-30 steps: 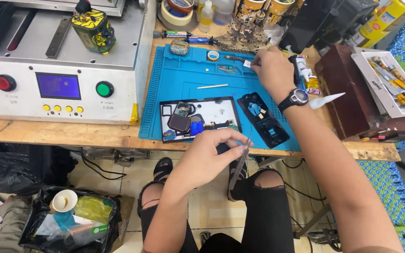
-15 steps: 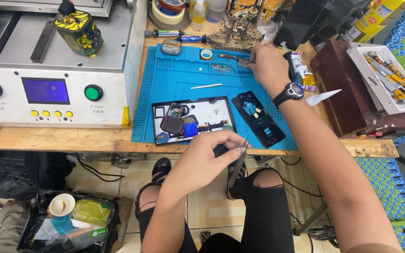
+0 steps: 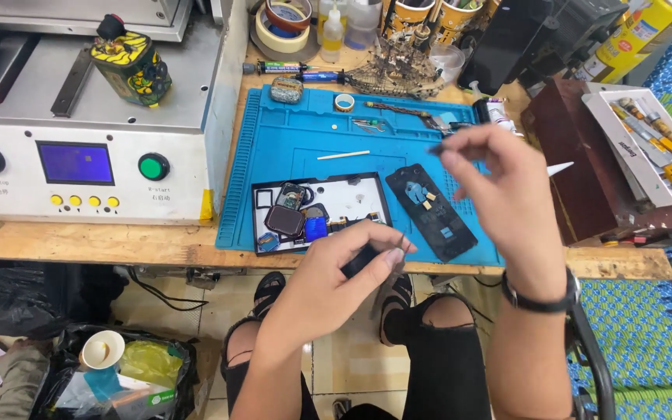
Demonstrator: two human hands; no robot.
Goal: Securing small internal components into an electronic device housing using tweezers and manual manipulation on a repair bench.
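Observation:
My left hand (image 3: 336, 276) sits at the bench's front edge, fingers closed on a small dark object and thin tweezers (image 3: 395, 250), which point down over my knees. My right hand (image 3: 499, 187), with a black wristwatch, hovers above the blue work mat (image 3: 305, 140), pinching a thin dark tool (image 3: 435, 148). Just under it lies an opened black phone body (image 3: 437, 211). A black-edged white parts tray (image 3: 316, 211) holding small dark and blue components rests on the mat beside my left hand.
A white machine (image 3: 87, 155) with a screen and red and green buttons stands left. Tape rolls (image 3: 285, 19), bottles and a model ship (image 3: 394, 70) line the back. A brown box (image 3: 577, 155) and a tool tray (image 3: 647, 140) stand right. A rubbish bag (image 3: 110, 373) lies on the floor.
My right hand has drawn back from the mat's far edge toward me, lifting a thin tool above the phone body. My left hand stays near the bench edge.

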